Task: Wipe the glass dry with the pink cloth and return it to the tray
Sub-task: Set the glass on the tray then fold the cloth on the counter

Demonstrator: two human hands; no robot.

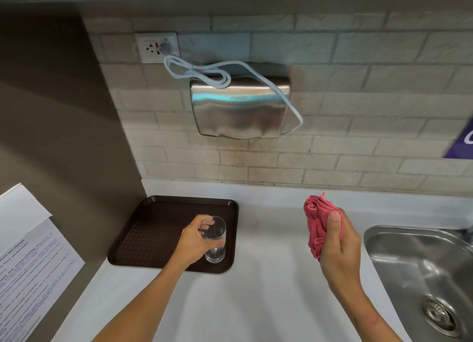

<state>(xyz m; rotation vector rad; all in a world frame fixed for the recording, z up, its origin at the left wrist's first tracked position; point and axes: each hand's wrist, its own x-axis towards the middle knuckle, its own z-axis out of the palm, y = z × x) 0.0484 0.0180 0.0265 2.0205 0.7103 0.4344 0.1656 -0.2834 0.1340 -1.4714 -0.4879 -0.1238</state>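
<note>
A clear drinking glass (215, 242) stands upright at the front right of the dark brown tray (153, 229) on the white counter. My left hand (194, 242) grips the glass from the left, fingers curled round its upper part. To the right, above the counter, my right hand (337, 242) holds the bunched pink cloth (317, 221), thumb pressed on it. The cloth and the glass are well apart.
A steel sink (422, 267) with a drain lies at the right. A metal hand dryer (240, 106) with a white cord hangs on the tiled wall behind. Printed papers (28, 259) are on the dark side panel at the left.
</note>
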